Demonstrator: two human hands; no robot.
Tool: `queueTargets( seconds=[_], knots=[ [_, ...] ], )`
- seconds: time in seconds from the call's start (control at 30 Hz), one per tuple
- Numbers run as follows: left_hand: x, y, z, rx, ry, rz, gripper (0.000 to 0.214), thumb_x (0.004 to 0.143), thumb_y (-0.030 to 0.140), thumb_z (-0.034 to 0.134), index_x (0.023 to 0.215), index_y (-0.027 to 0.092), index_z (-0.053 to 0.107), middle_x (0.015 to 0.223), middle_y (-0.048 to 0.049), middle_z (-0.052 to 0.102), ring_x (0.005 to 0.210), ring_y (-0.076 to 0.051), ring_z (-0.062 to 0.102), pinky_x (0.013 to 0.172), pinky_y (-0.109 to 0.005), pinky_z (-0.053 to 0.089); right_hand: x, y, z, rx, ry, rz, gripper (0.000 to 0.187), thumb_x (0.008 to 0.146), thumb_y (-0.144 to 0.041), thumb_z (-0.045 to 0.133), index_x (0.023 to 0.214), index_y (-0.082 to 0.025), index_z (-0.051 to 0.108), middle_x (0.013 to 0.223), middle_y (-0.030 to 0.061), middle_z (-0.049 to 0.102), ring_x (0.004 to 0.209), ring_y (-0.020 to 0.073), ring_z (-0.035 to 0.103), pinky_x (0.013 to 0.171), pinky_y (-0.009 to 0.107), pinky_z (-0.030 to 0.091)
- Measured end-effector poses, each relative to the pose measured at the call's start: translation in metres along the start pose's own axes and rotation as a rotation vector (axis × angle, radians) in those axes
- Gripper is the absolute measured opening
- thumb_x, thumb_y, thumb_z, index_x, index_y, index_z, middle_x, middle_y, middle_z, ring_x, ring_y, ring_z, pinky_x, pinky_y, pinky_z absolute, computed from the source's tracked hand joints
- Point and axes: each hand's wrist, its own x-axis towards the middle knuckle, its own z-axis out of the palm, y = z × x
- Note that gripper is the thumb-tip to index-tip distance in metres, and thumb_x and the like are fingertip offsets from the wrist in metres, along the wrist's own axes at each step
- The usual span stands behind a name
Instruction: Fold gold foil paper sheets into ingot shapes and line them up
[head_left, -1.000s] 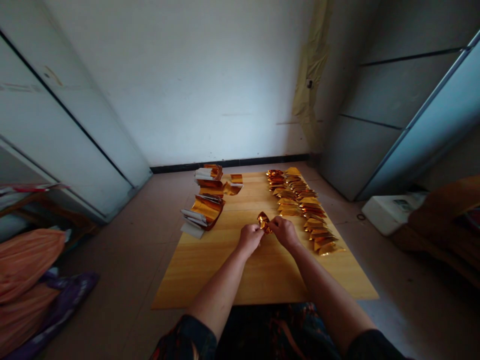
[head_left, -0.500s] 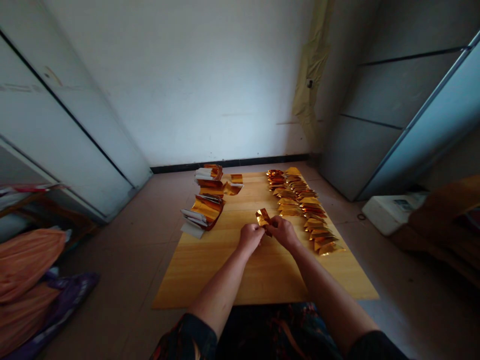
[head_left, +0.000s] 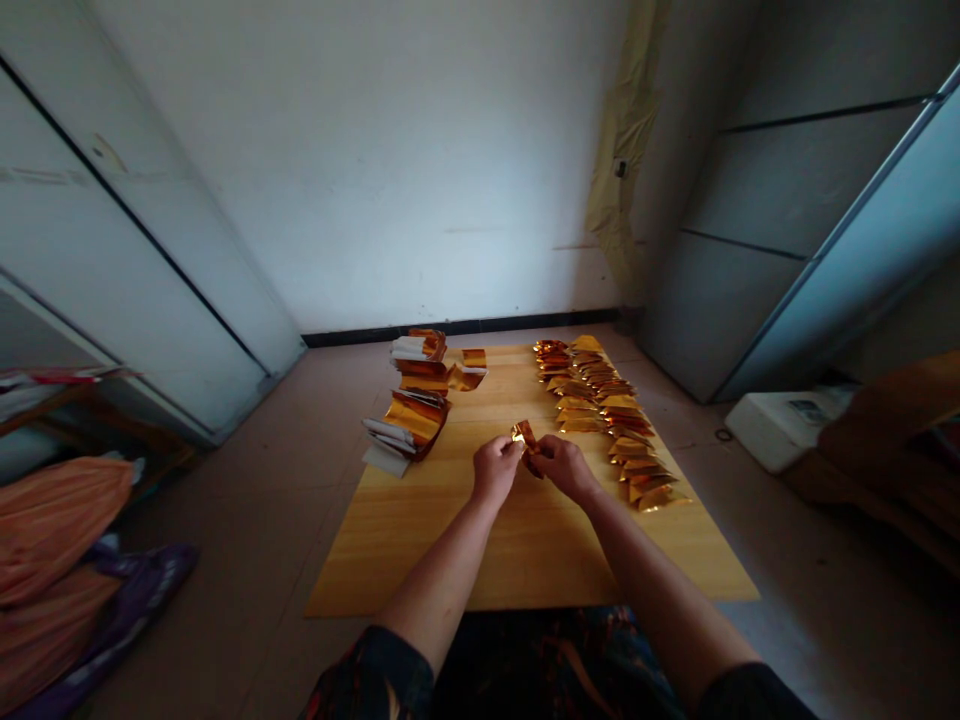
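Observation:
Between my hands, above the middle of the wooden board [head_left: 450,560], is a piece of gold foil paper [head_left: 525,436], partly folded. My left hand [head_left: 496,468] pinches its left side with thumb and fingers. On the other side my right hand [head_left: 564,466] grips it, fingertips closed on the foil. The fingers cover part of the paper. To the left lie stacks of flat gold foil sheets [head_left: 418,415] with pale undersides, and a couple of loose sheets [head_left: 468,377] beside them. Rows of folded gold foil pieces [head_left: 600,385] line the right side.
A white wall [head_left: 420,180] rises behind the board. Grey cabinets stand left [head_left: 150,230] and right [head_left: 795,190]. A white box [head_left: 772,425] sits on the floor at right. Orange cloth [head_left: 60,530] and a purple bag [head_left: 142,600] lie at lower left.
My left hand has shifted slightly up and left along the foil paper, and my right hand a little lower. The foil has turned and looks narrower between the fingers.

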Motion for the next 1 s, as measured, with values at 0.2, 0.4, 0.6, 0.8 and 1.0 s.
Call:
queueTargets(
  seconds=[0.2, 0.4, 0.6, 0.8, 1.0],
  knots=[
    [-0.005, -0.001, 0.001, -0.021, 0.047, 0.056, 0.021, 0.073, 0.032, 0.053, 0.064, 0.016, 0.062, 0.056, 0.0025, 0.058, 0.057, -0.010, 0.053, 0.054, -0.018, 0.035, 0.003, 0.001, 0.001, -0.025, 0.079, -0.112, 0.016, 0.074, -0.029, 0.055, 0.080, -0.018, 0.065, 0.069, 0.0000, 0.064, 0.063, 0.0127, 0.056, 0.060, 0.021, 0.041],
    [-0.008, -0.004, 0.006, -0.274, -0.040, -0.011, 0.019, 0.070, 0.025, 0.056, 0.082, 0.013, 0.065, 0.066, -0.0011, 0.066, 0.060, -0.012, 0.060, 0.057, -0.019, 0.045, -0.001, -0.001, 0.004, -0.236, 0.158, -0.335, 0.014, 0.080, -0.020, 0.053, 0.087, -0.018, 0.066, 0.082, 0.0056, 0.065, 0.074, 0.0151, 0.058, 0.069, 0.023, 0.042],
    [-0.016, 0.002, 0.004, -0.186, -0.051, 0.120, 0.018, 0.072, 0.021, 0.058, 0.087, 0.015, 0.066, 0.081, -0.0030, 0.070, 0.071, -0.013, 0.062, 0.068, -0.021, 0.048, -0.009, 0.004, 0.012, -0.237, 0.202, -0.312, 0.016, 0.082, -0.017, 0.049, 0.085, -0.019, 0.064, 0.081, 0.0054, 0.064, 0.074, 0.0151, 0.058, 0.069, 0.023, 0.043],
    [-0.024, 0.004, 0.004, -0.089, 0.011, 0.204, 0.021, 0.074, 0.017, 0.056, 0.093, 0.017, 0.067, 0.087, -0.0041, 0.071, 0.074, -0.013, 0.063, 0.073, -0.023, 0.049, -0.007, 0.010, 0.015, -0.191, 0.219, -0.265, 0.018, 0.079, -0.017, 0.048, 0.084, -0.021, 0.064, 0.081, 0.0041, 0.065, 0.075, 0.0152, 0.059, 0.070, 0.023, 0.044],
    [-0.024, 0.005, 0.003, -0.069, 0.050, 0.286, 0.012, 0.076, 0.018, 0.054, 0.084, 0.017, 0.063, 0.079, -0.0020, 0.066, 0.067, -0.011, 0.059, 0.066, -0.021, 0.047, -0.007, 0.011, 0.011, -0.245, 0.178, -0.291, 0.018, 0.080, -0.016, 0.047, 0.085, -0.020, 0.064, 0.080, 0.0043, 0.063, 0.074, 0.0152, 0.058, 0.069, 0.022, 0.042]
  ],
)
